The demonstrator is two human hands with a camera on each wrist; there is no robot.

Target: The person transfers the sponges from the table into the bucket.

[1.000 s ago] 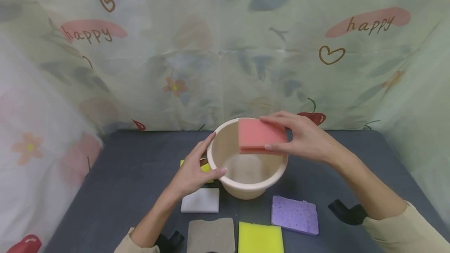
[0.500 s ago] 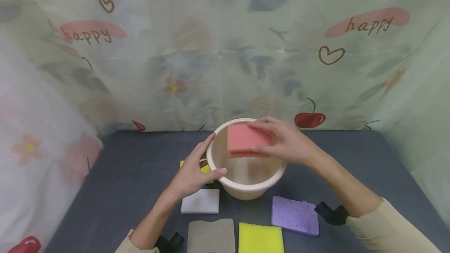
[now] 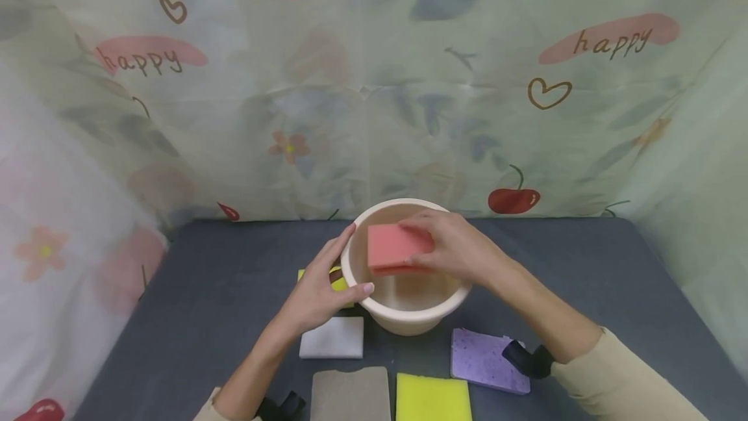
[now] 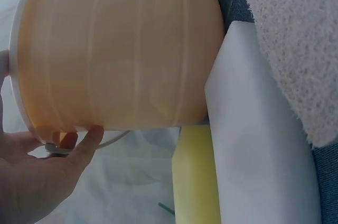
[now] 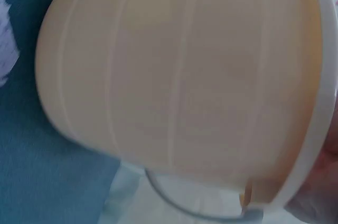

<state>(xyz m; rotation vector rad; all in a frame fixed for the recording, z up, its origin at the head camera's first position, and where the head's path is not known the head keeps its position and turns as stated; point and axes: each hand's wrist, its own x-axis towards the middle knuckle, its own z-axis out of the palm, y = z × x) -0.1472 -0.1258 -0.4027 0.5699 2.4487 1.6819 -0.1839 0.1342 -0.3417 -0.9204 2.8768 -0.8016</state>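
Note:
A cream bucket (image 3: 403, 323) stands upright on the dark table. My left hand (image 3: 318, 291) grips its rim on the left side, thumb over the edge; in the left wrist view the same hand (image 4: 47, 171) holds the bucket (image 4: 121, 55) near the handle joint. My right hand (image 3: 458, 245) pinches a pink sponge (image 3: 394, 245) between thumb and fingers, inside the bucket's mouth below the far rim. In the right wrist view the bucket's outer wall (image 5: 174, 76) fills most of the picture, hiding the sponge, and only part of the hand shows at the right edge.
Around the bucket lie a white sponge (image 3: 332, 338), a grey sponge (image 3: 350, 395), a yellow sponge (image 3: 434, 398) and a purple sponge (image 3: 482, 362). Another yellow piece (image 3: 341, 284) is partly hidden behind the left hand. A patterned curtain (image 3: 362, 115) hangs behind the table (image 3: 234, 278).
My right hand has carried the pink sponge leftward and down, from over the bucket's right rim into its mouth. The left hand keeps its grip on the rim.

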